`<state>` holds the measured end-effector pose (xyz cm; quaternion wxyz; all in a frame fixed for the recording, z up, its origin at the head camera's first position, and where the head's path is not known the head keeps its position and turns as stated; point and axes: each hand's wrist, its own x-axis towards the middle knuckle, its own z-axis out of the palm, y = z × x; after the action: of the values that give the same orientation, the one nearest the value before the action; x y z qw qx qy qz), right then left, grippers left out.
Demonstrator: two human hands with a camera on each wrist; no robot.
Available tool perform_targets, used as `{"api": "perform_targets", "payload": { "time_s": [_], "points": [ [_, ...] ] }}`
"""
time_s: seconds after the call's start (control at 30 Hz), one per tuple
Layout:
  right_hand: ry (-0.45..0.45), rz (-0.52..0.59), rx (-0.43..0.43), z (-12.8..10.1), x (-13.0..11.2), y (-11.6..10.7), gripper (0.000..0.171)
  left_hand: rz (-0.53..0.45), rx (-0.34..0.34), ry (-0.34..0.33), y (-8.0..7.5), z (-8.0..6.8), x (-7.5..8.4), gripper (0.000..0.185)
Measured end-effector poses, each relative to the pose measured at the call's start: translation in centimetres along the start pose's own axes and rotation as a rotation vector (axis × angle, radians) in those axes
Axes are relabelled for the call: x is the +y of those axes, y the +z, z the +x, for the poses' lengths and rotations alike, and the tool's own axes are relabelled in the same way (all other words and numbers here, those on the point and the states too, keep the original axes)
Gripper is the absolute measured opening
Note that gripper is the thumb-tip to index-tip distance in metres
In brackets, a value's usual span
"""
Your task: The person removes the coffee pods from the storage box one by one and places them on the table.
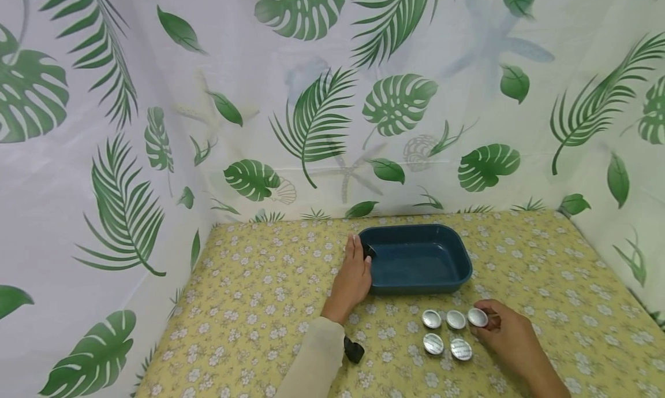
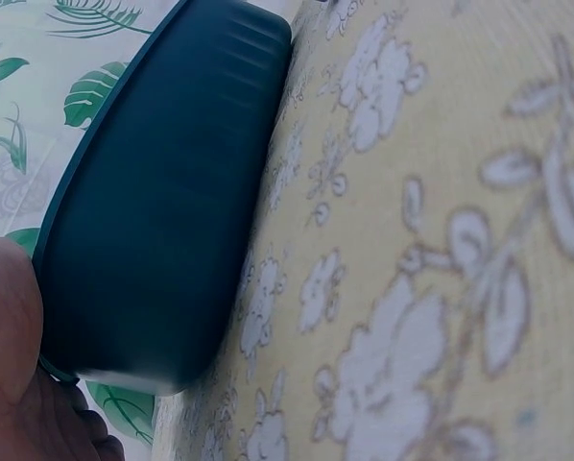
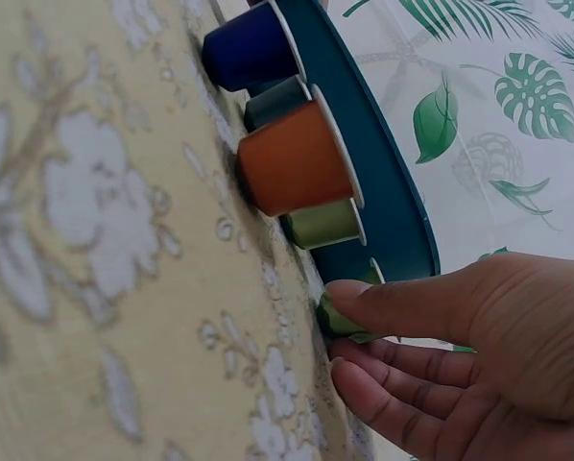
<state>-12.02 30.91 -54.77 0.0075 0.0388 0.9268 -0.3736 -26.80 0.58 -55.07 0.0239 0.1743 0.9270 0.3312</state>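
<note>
The capsule (image 1: pixel 477 317), a small foil-topped coffee pod, sat pinched between the thumb and fingers of the right hand (image 1: pixel 506 334), at the right end of a group of five on the cloth (image 1: pixel 260 305). It probably was light, smooth and easily dented, best held by its sides. Beyond, the left hand (image 1: pixel 353 276) gripped the tray (image 1: pixel 462 259), fingers curled over its rim.

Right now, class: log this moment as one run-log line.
left hand: holds tray edge | right hand: pinches green capsule | other capsules: on cloth
</note>
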Motion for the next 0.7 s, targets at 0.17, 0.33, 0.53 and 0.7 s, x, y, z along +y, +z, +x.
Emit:
{"api": "perform_targets", "payload": {
  "time_s": [0.17, 0.33, 0.53, 0.7],
  "points": [
    [0.034, 0.028, -0.06, -0.2, -0.3, -0.7, 0.065, 0.001, 0.0, 0.0, 0.1, 0.0, -0.1, 0.063],
    [0.075, 0.035, -0.104, -0.6, -0.9, -1.8, 0.069, 0.007, 0.008, 0.0, 0.2, 0.0, -0.1, 0.062],
    [0.091, 0.015, -0.078, -1.0, -1.6, -2.6, 0.063, -0.003, 0.011, -0.007, 0.0, -0.1, 0.1, 0.062],
    [0.1, 0.019, -0.06, -1.2, -1.8, -3.0, 0.059, -0.008, 0.01, -0.011, 0.0, -0.1, 0.1, 0.062]
  ]
}}
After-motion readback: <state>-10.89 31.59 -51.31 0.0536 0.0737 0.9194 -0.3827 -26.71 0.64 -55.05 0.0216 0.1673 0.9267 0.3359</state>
